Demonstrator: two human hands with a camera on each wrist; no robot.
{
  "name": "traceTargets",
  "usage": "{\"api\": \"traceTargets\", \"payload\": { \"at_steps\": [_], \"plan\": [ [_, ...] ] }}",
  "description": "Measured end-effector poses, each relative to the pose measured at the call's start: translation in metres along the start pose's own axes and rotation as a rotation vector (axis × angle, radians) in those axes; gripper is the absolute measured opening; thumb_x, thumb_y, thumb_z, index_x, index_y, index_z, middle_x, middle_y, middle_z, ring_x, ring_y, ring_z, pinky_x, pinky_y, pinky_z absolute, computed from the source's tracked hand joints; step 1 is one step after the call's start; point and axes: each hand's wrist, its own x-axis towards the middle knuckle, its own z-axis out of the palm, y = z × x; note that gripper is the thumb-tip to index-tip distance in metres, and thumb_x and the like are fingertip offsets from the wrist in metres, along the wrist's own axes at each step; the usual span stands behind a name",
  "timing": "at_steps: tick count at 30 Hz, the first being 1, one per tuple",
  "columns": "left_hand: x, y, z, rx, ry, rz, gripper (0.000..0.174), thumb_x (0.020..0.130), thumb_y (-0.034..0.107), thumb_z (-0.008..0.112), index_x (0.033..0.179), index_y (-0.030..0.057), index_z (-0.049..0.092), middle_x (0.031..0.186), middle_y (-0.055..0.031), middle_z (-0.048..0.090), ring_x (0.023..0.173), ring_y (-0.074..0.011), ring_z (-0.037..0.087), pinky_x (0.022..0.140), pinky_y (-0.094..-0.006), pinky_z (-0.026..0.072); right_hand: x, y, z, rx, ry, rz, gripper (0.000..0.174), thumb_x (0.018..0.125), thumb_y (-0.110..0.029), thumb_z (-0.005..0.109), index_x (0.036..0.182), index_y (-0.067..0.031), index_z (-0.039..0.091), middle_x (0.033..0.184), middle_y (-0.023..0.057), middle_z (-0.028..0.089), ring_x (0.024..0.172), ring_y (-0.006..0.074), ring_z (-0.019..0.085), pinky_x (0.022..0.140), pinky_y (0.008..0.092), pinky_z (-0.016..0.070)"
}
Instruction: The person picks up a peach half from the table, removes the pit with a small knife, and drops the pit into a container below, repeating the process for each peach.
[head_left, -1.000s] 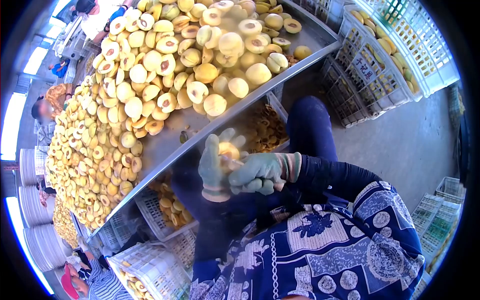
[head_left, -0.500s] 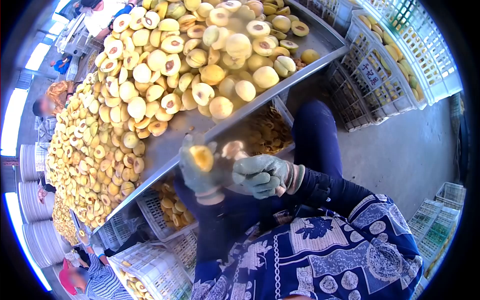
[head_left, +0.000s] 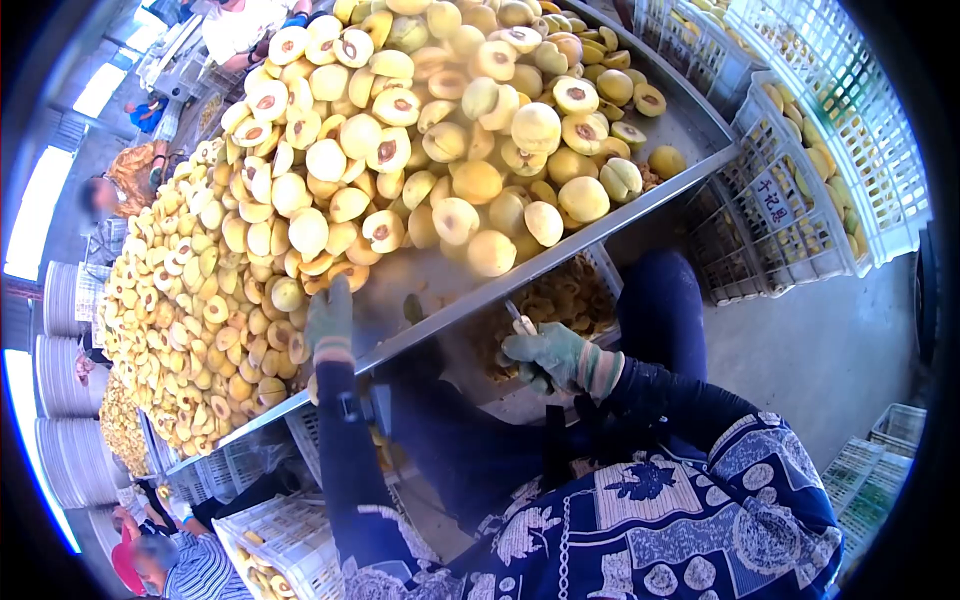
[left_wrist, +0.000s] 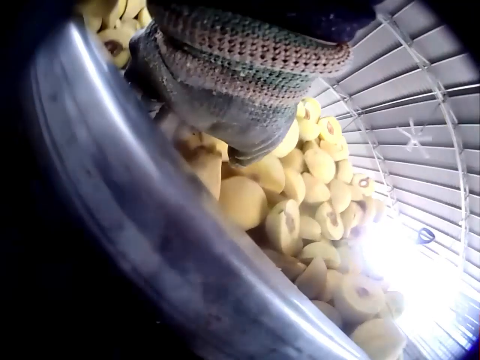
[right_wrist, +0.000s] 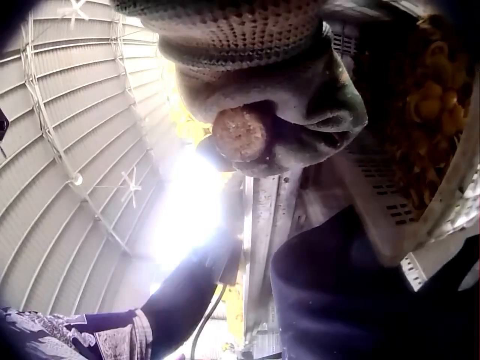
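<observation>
My left hand (head_left: 330, 325), in a grey-green knit glove, reaches over the metal table's rim to the near edge of a heap of halved yellow peaches (head_left: 308, 230). Its fingers look straight, with a peach half (head_left: 347, 276) right at the tips. In the left wrist view the glove (left_wrist: 225, 112) hides most of the fingers above the peach halves (left_wrist: 244, 201). Beyond the rim, my gloved right hand (head_left: 560, 357) grips a small tool (head_left: 522, 324) with a metal tip. Its round, wooden-looking handle end (right_wrist: 240, 133) pokes out of the fist in the right wrist view.
The table's raised metal rim (head_left: 560, 255) runs diagonally between my body and the fruit. Below it sits a crate of orange-brown scraps (head_left: 575, 300), near my knee (head_left: 660, 310). White plastic crates (head_left: 790, 215) with peaches stand at right. Other people work along the far side.
The left hand held a peach half near the tool; it has since moved left and away to the heap. The right hand keeps the tool, and the brownish piece at its tip no longer shows.
</observation>
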Motion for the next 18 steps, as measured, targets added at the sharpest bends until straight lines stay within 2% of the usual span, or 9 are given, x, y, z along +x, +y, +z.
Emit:
{"api": "traceTargets", "payload": {
  "at_steps": [2,3,8,10,12,14,16,17,18],
  "plan": [
    [0.021,0.009,0.018,0.008,0.009,-0.353,0.058,0.08,0.048,0.06,0.11,-0.0015,0.06,0.108,-0.0226,0.062,0.103,-0.0348,0.058,0.084,-0.0387,0.0463,-0.001,0.004,-0.004,-0.004,0.016,0.045,0.026,0.082,-0.029,0.061,0.086,-0.0035,0.06,0.057,0.0029,0.051,0.038,0.011,0.045,0.035,0.0251,0.0359],
    [0.016,0.032,0.009,-0.112,0.017,-0.429,0.066,0.076,0.045,0.066,0.116,-0.0062,0.054,0.113,-0.0224,0.06,0.104,-0.0331,0.058,0.085,-0.037,0.0465,-0.001,0.006,-0.005,0.0,0.025,0.06,0.028,0.081,-0.031,0.062,0.086,-0.0033,0.061,0.059,0.0045,0.053,0.038,0.0131,0.045,0.036,0.0266,0.0369],
    [0.001,0.017,0.023,-0.538,0.229,-0.464,0.059,0.074,0.03,0.071,0.115,-0.0089,0.053,0.107,-0.0132,0.062,0.09,-0.0186,0.06,0.077,-0.0294,0.0478,-0.003,0.005,0.005,-0.066,-0.02,0.066,0.029,0.082,-0.032,0.06,0.088,-0.0032,0.062,0.061,0.0062,0.055,0.041,0.0145,0.049,0.037,0.0282,0.0401],
    [-0.011,0.013,0.015,-1.091,0.167,-0.236,0.044,0.078,0.022,0.068,0.109,-0.0067,0.056,0.095,-0.0067,0.062,0.08,-0.0124,0.056,0.07,-0.0246,0.0463,-0.01,-0.004,0.017,-0.155,-0.017,0.001,0.027,0.082,-0.03,0.061,0.087,-0.0035,0.06,0.062,0.0054,0.055,0.042,0.0126,0.049,0.038,0.0262,0.0397],
    [-0.04,0.042,-0.011,-1.1,0.104,-0.183,0.024,0.083,0.017,0.062,0.098,-0.0017,0.061,0.083,0.0002,0.059,0.072,-0.007,0.051,0.063,-0.0202,0.0419,-0.014,-0.016,0.034,-0.242,-0.015,-0.07,0.025,0.082,-0.028,0.062,0.086,-0.0038,0.059,0.062,0.0046,0.055,0.043,0.0108,0.05,0.038,0.0241,0.0393],
    [-0.068,0.06,-0.019,-1.061,0.03,-0.12,0.022,0.084,0.017,0.061,0.097,-0.0009,0.061,0.085,-0.0006,0.061,0.073,-0.0063,0.053,0.064,-0.02,0.0427,-0.012,-0.024,0.047,-0.284,-0.043,-0.279,0.025,0.083,-0.025,0.063,0.094,-0.0033,0.061,0.075,0.006,0.062,0.06,0.0113,0.059,0.052,0.0242,0.0471],
    [-0.093,0.079,-0.014,-1.085,-0.039,0.003,0.023,0.088,0.019,0.058,0.099,-0.0006,0.061,0.085,-0.0023,0.063,0.073,-0.0074,0.055,0.066,-0.0211,0.0448,-0.003,-0.023,0.055,-0.338,-0.029,-0.39,0.025,0.083,-0.025,0.063,0.096,-0.0043,0.059,0.073,0.0055,0.062,0.056,0.0119,0.058,0.049,0.0254,0.0466],
    [-0.106,0.093,-0.004,-1.217,-0.026,0.018,0.025,0.091,0.019,0.056,0.103,-0.0017,0.059,0.091,-0.0065,0.063,0.078,-0.0116,0.058,0.071,-0.025,0.0473,0.003,-0.019,0.058,-0.39,-0.024,-0.504,0.026,0.083,-0.026,0.062,0.098,-0.0053,0.058,0.071,0.005,0.061,0.052,0.0124,0.057,0.046,0.0267,0.0461],
    [-0.117,0.114,-0.001,-1.324,-0.013,0.112,0.039,0.093,0.033,0.05,0.106,-0.0032,0.06,0.094,-0.0107,0.063,0.087,-0.0167,0.059,0.082,-0.0294,0.0477,0.006,-0.013,0.06,-0.405,-0.049,-0.534,0.027,0.083,-0.026,0.062,0.101,-0.0069,0.059,0.076,0.0064,0.063,0.06,0.0127,0.06,0.052,0.0269,0.0484]
  ]
}}
